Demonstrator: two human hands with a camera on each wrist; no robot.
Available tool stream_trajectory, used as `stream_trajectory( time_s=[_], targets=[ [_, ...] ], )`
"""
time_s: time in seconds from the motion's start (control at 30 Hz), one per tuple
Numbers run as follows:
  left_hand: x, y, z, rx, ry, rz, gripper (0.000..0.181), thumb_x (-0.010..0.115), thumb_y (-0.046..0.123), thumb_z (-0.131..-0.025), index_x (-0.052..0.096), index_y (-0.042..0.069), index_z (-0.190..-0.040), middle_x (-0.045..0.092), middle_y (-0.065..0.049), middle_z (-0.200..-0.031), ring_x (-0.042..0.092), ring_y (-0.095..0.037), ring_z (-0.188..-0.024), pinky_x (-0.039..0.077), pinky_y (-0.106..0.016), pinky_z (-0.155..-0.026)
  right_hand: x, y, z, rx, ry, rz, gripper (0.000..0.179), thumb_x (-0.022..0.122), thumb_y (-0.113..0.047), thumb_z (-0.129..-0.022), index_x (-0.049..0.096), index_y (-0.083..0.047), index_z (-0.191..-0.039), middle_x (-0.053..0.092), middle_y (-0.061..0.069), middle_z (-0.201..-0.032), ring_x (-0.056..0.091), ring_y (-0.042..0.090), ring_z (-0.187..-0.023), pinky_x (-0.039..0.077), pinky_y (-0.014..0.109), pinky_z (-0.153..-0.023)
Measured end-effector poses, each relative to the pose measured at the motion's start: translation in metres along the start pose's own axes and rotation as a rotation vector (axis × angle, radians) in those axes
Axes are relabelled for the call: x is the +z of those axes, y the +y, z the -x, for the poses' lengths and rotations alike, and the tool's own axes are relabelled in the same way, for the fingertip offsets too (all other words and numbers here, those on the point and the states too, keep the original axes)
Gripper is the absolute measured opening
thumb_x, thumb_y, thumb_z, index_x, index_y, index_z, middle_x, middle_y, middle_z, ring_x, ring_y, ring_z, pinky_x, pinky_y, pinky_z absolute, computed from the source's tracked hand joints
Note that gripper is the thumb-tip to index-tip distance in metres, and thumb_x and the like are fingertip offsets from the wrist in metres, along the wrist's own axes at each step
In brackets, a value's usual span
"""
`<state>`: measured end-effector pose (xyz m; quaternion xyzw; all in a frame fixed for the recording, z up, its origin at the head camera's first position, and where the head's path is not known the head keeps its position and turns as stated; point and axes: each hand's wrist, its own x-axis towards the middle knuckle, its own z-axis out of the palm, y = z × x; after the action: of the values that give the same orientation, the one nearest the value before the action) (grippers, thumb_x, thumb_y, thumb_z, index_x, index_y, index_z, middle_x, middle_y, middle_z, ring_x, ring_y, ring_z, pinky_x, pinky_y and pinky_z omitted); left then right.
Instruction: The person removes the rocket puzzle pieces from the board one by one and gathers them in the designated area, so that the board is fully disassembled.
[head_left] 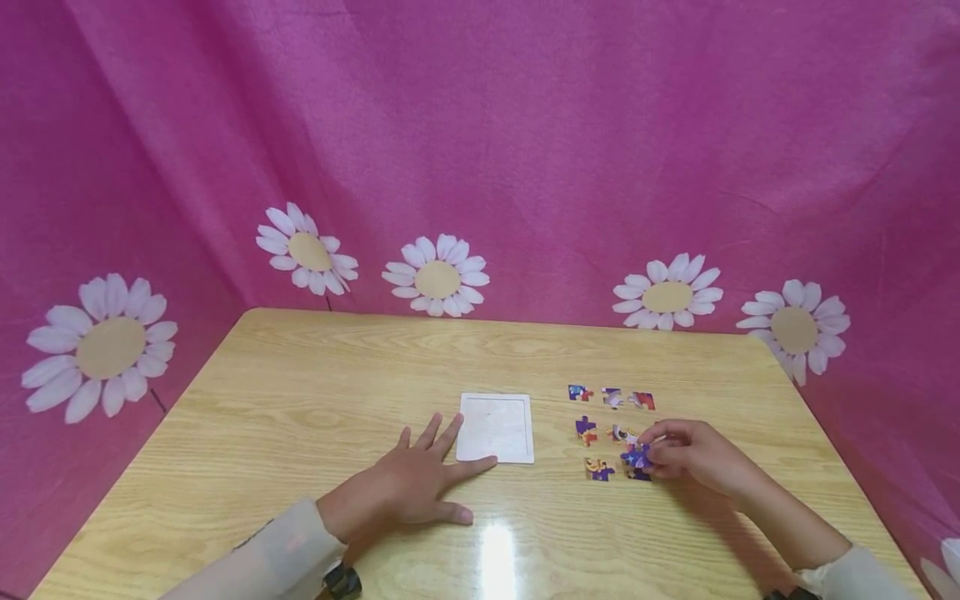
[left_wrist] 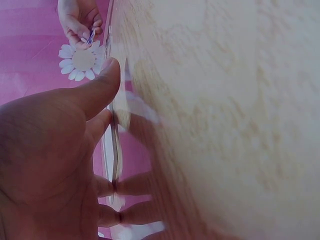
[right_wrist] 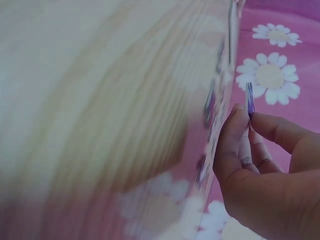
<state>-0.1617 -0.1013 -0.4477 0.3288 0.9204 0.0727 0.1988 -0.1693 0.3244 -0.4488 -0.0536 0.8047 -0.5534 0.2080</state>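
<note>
A purple jigsaw puzzle piece point(head_left: 636, 456) is pinched between the thumb and fingers of my right hand point(head_left: 693, 457), over the lower right of the loose pieces. In the right wrist view the puzzle piece point(right_wrist: 250, 100) stands edge-on, held up off the table. My left hand point(head_left: 420, 475) lies with fingers spread, touching the left and near edges of a white square puzzle tray point(head_left: 527, 429). In the left wrist view the left hand point(left_wrist: 55, 145) has straight fingers at the tray's thin edge. No pieces show inside the tray.
Several colourful puzzle pieces point(head_left: 587, 431) lie in loose rows right of the tray. The wooden table point(head_left: 337, 358) reaches back to a pink curtain point(head_left: 525, 167) with white flowers. Light glares off the tabletop near the front.
</note>
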Motion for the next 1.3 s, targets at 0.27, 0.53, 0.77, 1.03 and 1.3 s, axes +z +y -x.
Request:
stream_trajectory(
  time_s=[0.27, 0.53, 0.77, 1.03, 1.3],
  targets=[
    [0.004, -0.003, -0.003, 0.008, 0.005, -0.012, 0.073, 0.053, 0.073, -0.093, 0.025, 0.055, -0.158, 0.000, -0.019, -0.173, 0.002, -0.049, -0.156, 0.018, -0.077, -0.114, -0.019, 0.016, 0.016, 0.050, 0.045, 0.080, 0.029, 0.059, -0.003, -0.102, 0.060, 0.019, -0.121, 0.070, 0.007, -0.097, 0.068, 0.012, -0.081, 0.061, 0.031, -0.076],
    [0.004, -0.004, -0.002, 0.014, 0.009, 0.000, 0.073, 0.054, 0.072, -0.093, 0.026, 0.055, -0.159, 0.000, -0.019, -0.173, 0.002, -0.049, -0.156, 0.017, -0.077, -0.114, -0.027, 0.023, 0.020, 0.093, 0.106, 0.154, 0.027, 0.061, -0.005, -0.102, 0.065, 0.017, -0.118, 0.072, 0.006, -0.096, 0.065, 0.012, -0.078, 0.059, 0.028, -0.070],
    [0.005, -0.004, -0.002, 0.013, 0.011, -0.003, 0.073, 0.053, 0.073, -0.093, 0.025, 0.056, -0.158, 0.000, -0.019, -0.172, 0.002, -0.050, -0.156, 0.017, -0.077, -0.114, -0.030, 0.026, 0.021, 0.091, 0.119, 0.142, 0.025, 0.064, -0.002, -0.098, 0.065, 0.018, -0.113, 0.075, 0.006, -0.092, 0.066, 0.011, -0.077, 0.060, 0.028, -0.070],
    [0.004, -0.004, -0.002, 0.011, 0.009, -0.006, 0.073, 0.053, 0.073, -0.093, 0.025, 0.056, -0.158, 0.001, -0.019, -0.172, 0.003, -0.050, -0.155, 0.018, -0.077, -0.114, -0.028, 0.024, 0.020, 0.073, 0.142, 0.243, 0.021, 0.069, -0.005, -0.097, 0.071, 0.013, -0.108, 0.074, 0.007, -0.088, 0.065, 0.012, -0.075, 0.058, 0.028, -0.066],
    [0.004, -0.005, -0.002, 0.012, 0.015, -0.016, 0.073, 0.053, 0.074, -0.093, 0.025, 0.056, -0.158, 0.001, -0.019, -0.172, 0.004, -0.050, -0.155, 0.019, -0.077, -0.114, -0.029, 0.019, 0.015, 0.099, 0.116, 0.250, 0.016, 0.067, 0.000, -0.096, 0.071, 0.012, -0.105, 0.073, 0.008, -0.093, 0.066, 0.013, -0.081, 0.060, 0.029, -0.071]
  ],
)
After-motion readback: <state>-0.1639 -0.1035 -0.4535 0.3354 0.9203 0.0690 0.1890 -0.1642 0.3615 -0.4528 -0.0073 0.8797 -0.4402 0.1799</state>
